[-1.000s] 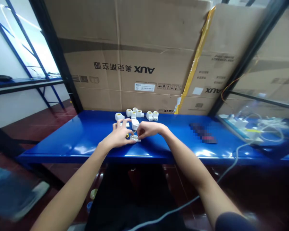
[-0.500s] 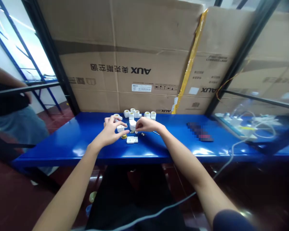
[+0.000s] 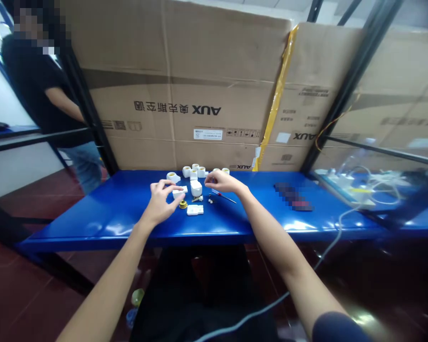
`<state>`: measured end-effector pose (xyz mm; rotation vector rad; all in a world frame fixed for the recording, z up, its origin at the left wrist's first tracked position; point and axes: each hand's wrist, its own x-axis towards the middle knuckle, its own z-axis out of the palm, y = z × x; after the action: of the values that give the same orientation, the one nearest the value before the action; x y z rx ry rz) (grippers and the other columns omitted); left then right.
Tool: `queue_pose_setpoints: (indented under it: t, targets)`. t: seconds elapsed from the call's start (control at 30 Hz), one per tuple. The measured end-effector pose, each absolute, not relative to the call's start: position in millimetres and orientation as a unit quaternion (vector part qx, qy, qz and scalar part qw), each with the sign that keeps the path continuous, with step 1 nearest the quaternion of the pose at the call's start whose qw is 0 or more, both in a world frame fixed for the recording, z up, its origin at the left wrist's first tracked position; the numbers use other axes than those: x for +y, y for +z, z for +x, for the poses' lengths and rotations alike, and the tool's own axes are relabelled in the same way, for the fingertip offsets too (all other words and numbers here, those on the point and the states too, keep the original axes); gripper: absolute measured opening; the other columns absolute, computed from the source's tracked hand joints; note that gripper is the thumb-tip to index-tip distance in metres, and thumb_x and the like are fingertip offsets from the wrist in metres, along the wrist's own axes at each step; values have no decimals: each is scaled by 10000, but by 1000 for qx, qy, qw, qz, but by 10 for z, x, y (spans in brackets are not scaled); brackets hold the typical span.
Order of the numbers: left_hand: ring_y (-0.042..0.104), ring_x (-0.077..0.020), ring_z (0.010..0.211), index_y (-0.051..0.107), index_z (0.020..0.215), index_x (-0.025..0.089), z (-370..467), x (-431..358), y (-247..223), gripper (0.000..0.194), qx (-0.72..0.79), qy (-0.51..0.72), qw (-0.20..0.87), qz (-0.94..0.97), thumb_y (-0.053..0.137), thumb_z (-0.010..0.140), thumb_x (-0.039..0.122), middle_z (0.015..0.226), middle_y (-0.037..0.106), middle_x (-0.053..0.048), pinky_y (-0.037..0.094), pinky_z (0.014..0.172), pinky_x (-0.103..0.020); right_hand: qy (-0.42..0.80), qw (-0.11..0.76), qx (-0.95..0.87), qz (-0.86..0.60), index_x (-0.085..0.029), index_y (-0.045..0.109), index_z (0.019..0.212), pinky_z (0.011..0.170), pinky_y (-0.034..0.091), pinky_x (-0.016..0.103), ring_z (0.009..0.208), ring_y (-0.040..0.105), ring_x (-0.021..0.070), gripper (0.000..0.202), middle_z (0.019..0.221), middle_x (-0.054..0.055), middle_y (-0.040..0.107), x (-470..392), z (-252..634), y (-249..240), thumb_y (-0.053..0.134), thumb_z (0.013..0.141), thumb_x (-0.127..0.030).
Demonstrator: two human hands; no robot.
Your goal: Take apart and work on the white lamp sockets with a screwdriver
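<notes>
My left hand (image 3: 161, 202) reaches over the table with thumb and fingers spread around a small white plastic part (image 3: 179, 193); a firm grip on it does not show. My right hand (image 3: 223, 180) hangs with curled fingers just above the handle of a screwdriver (image 3: 224, 195); anything between its fingertips is too small to make out. Between the hands stands a white rounded plastic housing (image 3: 196, 189). Closer to me lie a yellow ring-shaped piece (image 3: 183, 204), a flat white plastic piece (image 3: 195, 210) and tiny loose parts (image 3: 198, 198).
Several white housings with yellow openings (image 3: 194, 172) stand along the back of the blue table (image 3: 110, 209). Large cardboard boxes (image 3: 185, 80) rise behind. Rightward are a blurred dark object (image 3: 293, 197) and a tray with cables (image 3: 356, 187). Another person (image 3: 44, 90) stands at left.
My left hand has drawn back slightly leftward, uncovering more of the white part. My right hand has shifted right and away from me, exposing the screwdriver and housing. The other person shows more fully.
</notes>
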<state>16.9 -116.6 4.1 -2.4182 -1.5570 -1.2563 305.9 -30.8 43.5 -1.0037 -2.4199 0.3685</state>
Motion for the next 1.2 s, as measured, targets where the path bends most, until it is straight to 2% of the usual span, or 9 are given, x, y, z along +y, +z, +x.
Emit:
queue_pose_setpoints:
  t: [0.03,0.1,0.2,0.3,0.4,0.6,0.87,1.03,1.2]
  targets:
    - [472,-367,1332,857,1181,287,228,-1230,12,332,-483,-374,6,-791,724,984,519,1353,631,-110,416,1219,-571,124,269,-886,-358,-127,782,1259,957,556,376,1045,704,244,310,1200,142,757,-302,3019,385,695,973,-209]
    - [453,-405,1358,866,1208,324,338,-1341,-40,387,-475,-314,14,-822,783,934,584,1468,586,-110,415,1195,-607,104,313,-884,-331,-168,620,1552,1177,487,441,1386,601,287,599,1552,190,585,-288,2930,285,715,961,-195]
    - [437,-438,1382,881,1184,340,421,-1427,-89,375,-483,-264,24,-835,803,922,597,1554,529,-115,413,1168,-637,94,289,-897,-321,-235,535,1645,1327,322,543,1575,438,325,713,1709,164,458,-257,2830,185,764,974,-311]
    - [444,-424,1355,886,1138,323,375,-1446,-94,332,-490,-255,26,-833,807,927,567,1514,534,-122,428,1153,-626,105,247,-900,-343,-255,583,1617,1317,330,573,1529,478,346,673,1648,129,581,-212,2794,151,770,989,-409]
    - [457,-402,1318,886,1117,318,261,-1450,-75,319,-494,-254,11,-831,833,906,551,1441,553,-116,440,1144,-598,121,227,-901,-350,-261,648,1557,1286,388,549,1470,525,347,660,1582,102,661,-163,2772,145,838,938,-389]
    - [449,-401,1286,885,1156,314,230,-1428,-75,343,-511,-254,4,-821,808,919,551,1405,548,-124,432,1136,-585,131,237,-898,-346,-227,709,1457,1296,382,521,1436,583,319,596,1511,113,702,-112,2712,149,880,896,-328]
    - [424,-451,1355,892,1140,338,489,-1310,-14,316,-492,-248,-27,-834,821,904,536,1420,559,-137,399,1164,-647,186,241,-893,-333,-219,678,1477,1209,477,460,1391,616,306,676,1494,125,687,-136,2740,162,894,849,-348]
    - [438,-458,1351,884,1172,314,563,-1213,-13,329,-496,-244,-16,-833,797,930,520,1426,558,-152,398,1162,-663,259,325,-843,-342,-211,709,1374,1075,542,399,1170,673,256,649,1366,87,734,-115,2736,194,912,766,-315]
    - [468,-463,1332,875,1218,275,619,-1155,-17,374,-516,-227,-4,-826,806,927,501,1404,563,-176,431,1137,-654,318,430,-760,-369,-211,644,1447,988,587,375,1039,687,217,741,1196,70,748,-99,2929,321,884,765,-375]
